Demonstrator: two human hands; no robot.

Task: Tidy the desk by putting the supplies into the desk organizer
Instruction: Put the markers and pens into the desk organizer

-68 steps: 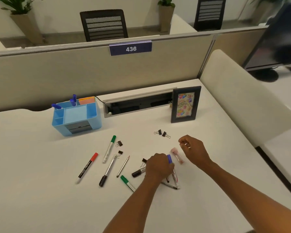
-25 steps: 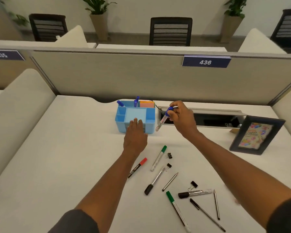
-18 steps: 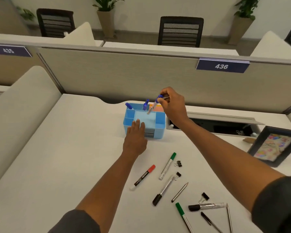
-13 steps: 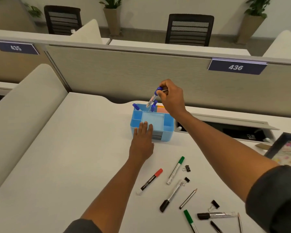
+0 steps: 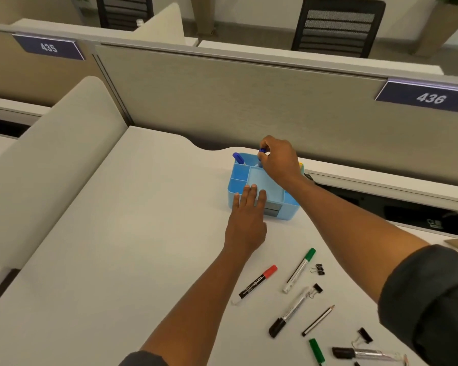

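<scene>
The light blue desk organizer [image 5: 288, 206] stands near the back of the white desk. My right hand [image 5: 279, 159] hovers over its rear compartments and pinches a blue-capped marker [image 5: 261, 151] that points down into one of them. Another blue-capped marker [image 5: 238, 157] stands in the rear left slot. My left hand [image 5: 246, 220] lies flat, its straight fingers pressing on the organizer's front edge. Loose on the desk in front lie a red-capped marker [image 5: 257, 283], a green-capped marker [image 5: 299, 269], a black-capped marker [image 5: 288, 315] and a pencil [image 5: 318, 320].
Several black binder clips [image 5: 320, 269] lie among the pens, and more markers [image 5: 360, 353] sit at the bottom right. A cable slot [image 5: 397, 204] runs along the desk's back right. Beige partition panels [image 5: 249, 101] close off the back and the left side.
My right hand has brought the blue-capped marker from the desk up over the organizer and lowered it into a rear compartment. My left hand has stayed on the organizer's front.
</scene>
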